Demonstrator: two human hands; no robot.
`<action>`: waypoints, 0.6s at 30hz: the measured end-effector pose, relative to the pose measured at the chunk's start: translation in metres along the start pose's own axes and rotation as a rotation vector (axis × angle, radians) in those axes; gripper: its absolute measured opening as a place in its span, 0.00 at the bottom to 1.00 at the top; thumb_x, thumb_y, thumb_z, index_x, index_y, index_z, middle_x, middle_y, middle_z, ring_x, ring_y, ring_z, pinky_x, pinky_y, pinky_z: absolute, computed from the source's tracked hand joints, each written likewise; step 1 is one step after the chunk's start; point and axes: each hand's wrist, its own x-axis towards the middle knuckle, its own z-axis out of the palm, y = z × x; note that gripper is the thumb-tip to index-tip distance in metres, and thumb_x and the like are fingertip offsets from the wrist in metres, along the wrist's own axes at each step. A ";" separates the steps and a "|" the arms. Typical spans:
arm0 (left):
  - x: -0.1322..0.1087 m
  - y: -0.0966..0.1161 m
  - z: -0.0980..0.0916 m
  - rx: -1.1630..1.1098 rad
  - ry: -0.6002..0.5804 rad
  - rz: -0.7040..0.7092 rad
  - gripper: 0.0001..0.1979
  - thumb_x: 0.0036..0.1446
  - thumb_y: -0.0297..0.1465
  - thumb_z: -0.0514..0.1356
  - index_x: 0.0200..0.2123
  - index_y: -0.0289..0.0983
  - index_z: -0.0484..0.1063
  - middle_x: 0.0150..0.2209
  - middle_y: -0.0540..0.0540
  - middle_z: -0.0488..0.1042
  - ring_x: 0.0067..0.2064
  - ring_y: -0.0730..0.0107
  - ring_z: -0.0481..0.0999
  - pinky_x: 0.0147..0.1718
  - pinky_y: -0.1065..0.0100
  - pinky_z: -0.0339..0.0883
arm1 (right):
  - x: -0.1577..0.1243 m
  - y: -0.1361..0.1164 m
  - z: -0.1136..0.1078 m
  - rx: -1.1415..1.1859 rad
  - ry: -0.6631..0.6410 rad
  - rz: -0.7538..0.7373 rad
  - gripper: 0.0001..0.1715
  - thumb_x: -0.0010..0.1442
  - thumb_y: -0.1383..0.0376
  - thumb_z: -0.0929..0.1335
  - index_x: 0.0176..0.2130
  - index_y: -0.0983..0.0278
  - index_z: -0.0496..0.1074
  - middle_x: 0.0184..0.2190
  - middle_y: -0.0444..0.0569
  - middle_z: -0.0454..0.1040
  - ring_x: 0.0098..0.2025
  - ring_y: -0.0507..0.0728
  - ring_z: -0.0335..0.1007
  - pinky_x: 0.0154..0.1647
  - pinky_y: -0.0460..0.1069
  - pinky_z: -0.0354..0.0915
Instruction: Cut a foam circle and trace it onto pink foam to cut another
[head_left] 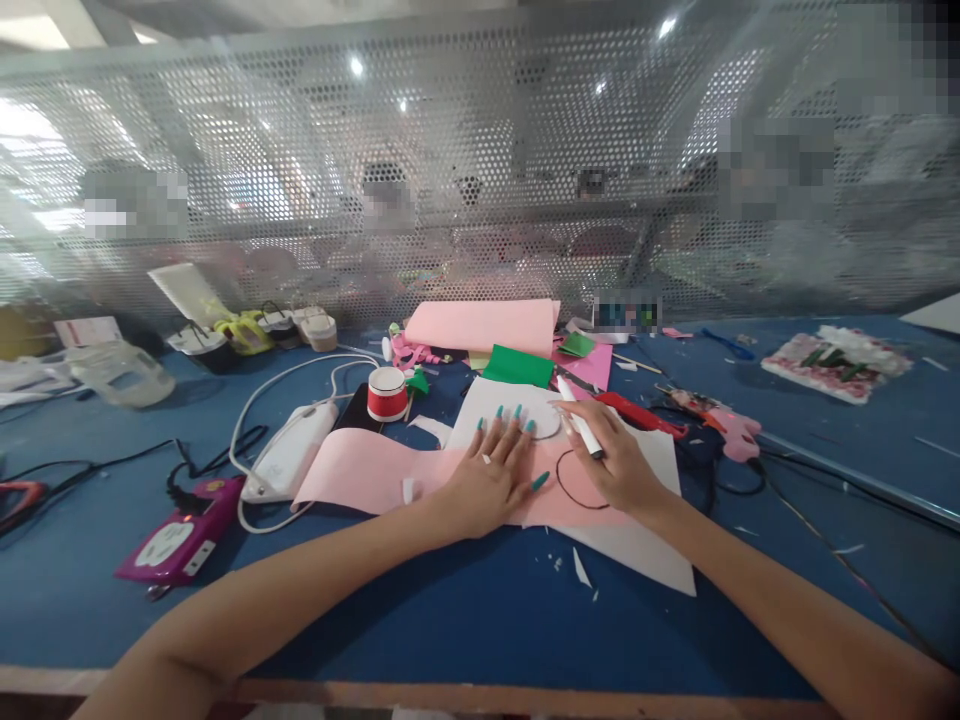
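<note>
My left hand (pixel 491 475) lies flat with fingers spread on a long pink sheet (pixel 375 465), its fingertips over a white round cutout (pixel 544 420). In my right hand (pixel 607 455) is a white marker (pixel 579 418) with a black end, held slanting beside the cutout's right edge. A black curved outline (pixel 574 490) is drawn on the pink sheet just below the marker, partly hidden by my right hand. White paper (pixel 660 560) lies under the pink sheet.
Behind are a rolled pink sheet (pixel 480 325), green paper (pixel 517 367) and a red-and-white cup-shaped roll (pixel 387 394). To the left lie a white power bank (pixel 292 455) and a purple power strip (pixel 184 535). A pink glue gun (pixel 735 432) with cables sits right. A perforated metal screen (pixel 450 150) stands behind.
</note>
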 end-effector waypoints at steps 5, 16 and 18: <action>0.002 -0.007 0.006 -0.019 0.104 -0.049 0.33 0.63 0.39 0.45 0.65 0.27 0.42 0.66 0.27 0.46 0.68 0.46 0.43 0.61 0.45 0.49 | 0.001 -0.001 0.001 0.028 -0.064 -0.001 0.20 0.66 0.65 0.59 0.56 0.55 0.61 0.49 0.53 0.70 0.53 0.61 0.66 0.52 0.58 0.64; 0.047 -0.106 -0.004 -0.200 0.106 -0.145 0.38 0.49 0.16 0.46 0.65 0.27 0.42 0.64 0.31 0.55 0.64 0.57 0.57 0.58 0.55 0.58 | 0.002 -0.007 0.000 -0.056 -0.111 -0.008 0.21 0.66 0.64 0.59 0.58 0.54 0.60 0.50 0.52 0.71 0.53 0.62 0.66 0.53 0.61 0.62; 0.045 -0.117 -0.001 -0.237 0.086 -0.101 0.37 0.52 0.17 0.44 0.66 0.30 0.41 0.62 0.36 0.60 0.62 0.63 0.62 0.58 0.60 0.59 | 0.002 -0.007 0.000 -0.055 -0.107 -0.006 0.21 0.66 0.64 0.59 0.58 0.54 0.59 0.50 0.51 0.71 0.54 0.62 0.65 0.53 0.61 0.62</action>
